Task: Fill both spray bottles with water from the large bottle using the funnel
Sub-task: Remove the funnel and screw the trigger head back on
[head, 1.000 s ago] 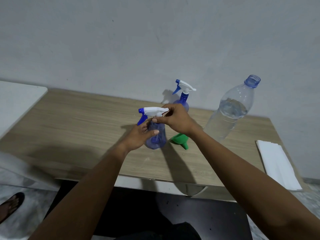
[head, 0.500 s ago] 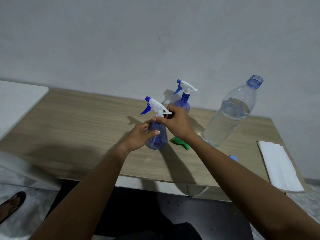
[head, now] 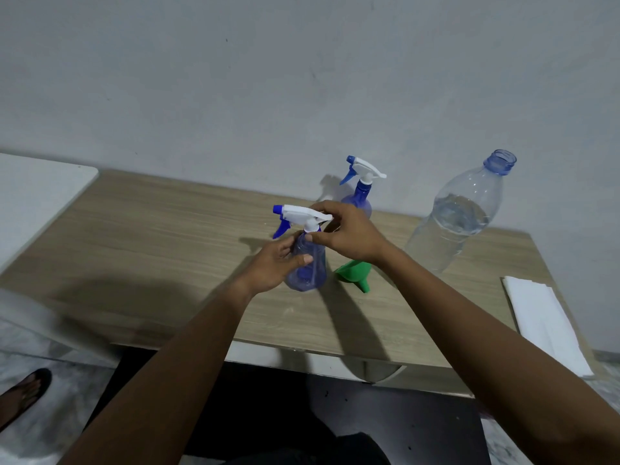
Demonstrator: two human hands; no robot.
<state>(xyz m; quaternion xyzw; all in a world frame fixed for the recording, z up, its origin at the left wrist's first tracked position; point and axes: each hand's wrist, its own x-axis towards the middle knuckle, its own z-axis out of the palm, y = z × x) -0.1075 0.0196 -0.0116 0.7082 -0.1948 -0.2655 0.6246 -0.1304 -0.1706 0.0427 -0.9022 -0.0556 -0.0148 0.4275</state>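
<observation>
A translucent blue spray bottle (head: 310, 268) stands near the middle of the wooden table (head: 151, 250). My left hand (head: 273, 265) wraps its body from the left. My right hand (head: 349, 234) pinches the neck just under its white trigger head (head: 300, 214), whose blue nozzle points left. A second blue spray bottle (head: 360, 196) with its head on stands behind, near the wall. The green funnel (head: 354, 271) lies on its side just right of the held bottle, partly under my right wrist. The large clear water bottle (head: 458, 216), uncapped and partly full, stands at the right.
A folded white cloth (head: 543, 322) lies at the table's right end. A white surface (head: 37, 193) adjoins the table on the left. The wall runs close behind the bottles. A sandalled foot (head: 23, 394) shows on the floor at lower left.
The trigger head of the held bottle has turned under my right hand: tilted up half a second ago, now level with the nozzle pointing left. Both hands stay on the bottle.
</observation>
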